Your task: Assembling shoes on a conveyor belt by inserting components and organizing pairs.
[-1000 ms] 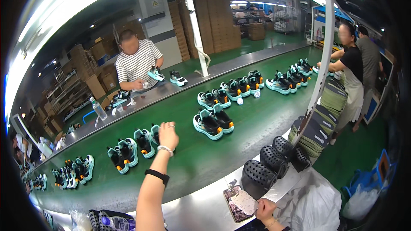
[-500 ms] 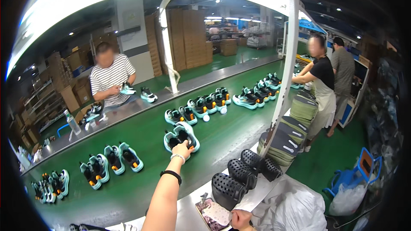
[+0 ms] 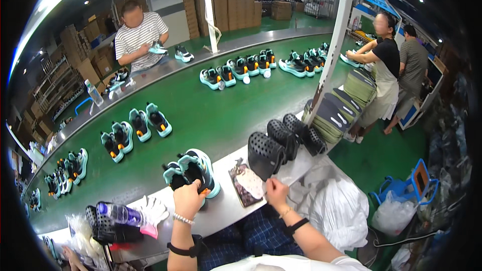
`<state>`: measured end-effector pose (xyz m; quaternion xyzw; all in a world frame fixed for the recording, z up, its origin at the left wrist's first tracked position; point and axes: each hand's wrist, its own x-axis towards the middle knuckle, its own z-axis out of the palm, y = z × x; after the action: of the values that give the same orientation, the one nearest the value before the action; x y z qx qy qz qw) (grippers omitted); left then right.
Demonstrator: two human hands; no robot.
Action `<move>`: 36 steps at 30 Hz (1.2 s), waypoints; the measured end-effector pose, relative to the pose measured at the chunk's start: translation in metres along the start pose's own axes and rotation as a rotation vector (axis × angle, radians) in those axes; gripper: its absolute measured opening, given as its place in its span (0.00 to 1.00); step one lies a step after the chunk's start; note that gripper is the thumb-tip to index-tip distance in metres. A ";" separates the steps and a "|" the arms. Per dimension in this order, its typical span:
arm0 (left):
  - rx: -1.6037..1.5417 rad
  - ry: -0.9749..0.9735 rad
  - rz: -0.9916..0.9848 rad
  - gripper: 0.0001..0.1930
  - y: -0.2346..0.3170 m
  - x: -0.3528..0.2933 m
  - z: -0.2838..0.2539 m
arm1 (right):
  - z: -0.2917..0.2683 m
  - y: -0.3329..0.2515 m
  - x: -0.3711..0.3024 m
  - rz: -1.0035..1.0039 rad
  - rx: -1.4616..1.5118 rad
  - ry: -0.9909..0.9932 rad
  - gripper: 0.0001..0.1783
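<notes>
My left hand [image 3: 188, 196] is closed on the heels of a pair of sneakers [image 3: 207, 170], black and mint green with orange heel tabs. The pair sits at the near edge of the green conveyor belt, toes pointing away from me. My right hand [image 3: 277, 192] is curled above the bench, beside a dark patterned phone-like item [image 3: 245, 195] with a pale spotted piece [image 3: 249, 181] on top. What its fingers hold, if anything, is hidden.
Black perforated clogs [image 3: 265, 155] and stacked green-grey shoes [image 3: 326, 115] line the bench at right. More sneakers [image 3: 142, 124] stand on the green belt [image 3: 186, 115]. A bottle [image 3: 120, 213] and white gloves [image 3: 153, 211] lie at left. Co-workers stand across the belt and at right.
My left hand has drawn the sneakers toward me, from mid-belt to its near edge. My right hand stays by the phone-like item. The view has tipped down.
</notes>
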<state>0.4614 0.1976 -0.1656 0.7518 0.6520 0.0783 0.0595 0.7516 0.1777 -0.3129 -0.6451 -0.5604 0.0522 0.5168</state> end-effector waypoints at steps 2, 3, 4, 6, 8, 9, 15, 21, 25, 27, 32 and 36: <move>-0.047 -0.041 -0.040 0.19 0.002 -0.039 0.005 | -0.017 -0.008 0.011 0.085 0.110 0.056 0.12; -0.047 -0.003 -0.017 0.18 -0.003 -0.060 0.010 | -0.027 -0.032 0.021 0.087 0.189 0.105 0.12; -0.051 0.043 0.007 0.18 -0.004 -0.074 0.014 | -0.041 -0.061 0.039 0.082 0.268 0.157 0.11; -0.128 0.090 0.067 0.21 0.005 -0.094 0.016 | -0.073 -0.090 0.080 0.013 0.171 0.112 0.14; -0.150 0.248 0.149 0.17 0.002 -0.105 0.018 | -0.094 -0.120 0.110 -0.071 -0.191 -0.076 0.21; -0.312 0.355 0.160 0.15 0.000 -0.104 0.020 | -0.098 -0.118 0.119 -0.075 -0.200 -0.071 0.21; -0.689 0.771 -0.147 0.25 -0.048 -0.096 0.057 | -0.081 -0.115 0.138 -0.313 -0.781 -0.417 0.29; -0.937 0.629 -0.298 0.30 -0.050 -0.077 0.107 | -0.105 -0.183 0.134 -0.369 -0.698 -0.285 0.29; -0.870 0.614 -0.233 0.30 -0.065 -0.075 0.084 | -0.097 -0.260 0.089 -0.415 -0.427 -0.679 0.30; -0.750 0.697 -0.148 0.28 -0.093 -0.073 0.079 | -0.064 -0.285 0.053 -0.483 -0.379 -0.929 0.29; -1.046 0.378 -0.278 0.24 -0.078 -0.061 0.053 | 0.025 -0.272 0.008 -0.553 -0.346 -0.865 0.25; -0.914 0.501 -0.321 0.27 -0.079 -0.064 0.069 | 0.070 -0.267 -0.025 -0.513 -0.315 -0.672 0.19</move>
<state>0.3893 0.1463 -0.2506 0.4987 0.6524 0.5203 0.2342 0.5189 0.1578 -0.1640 -0.5034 -0.8400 0.0432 0.1979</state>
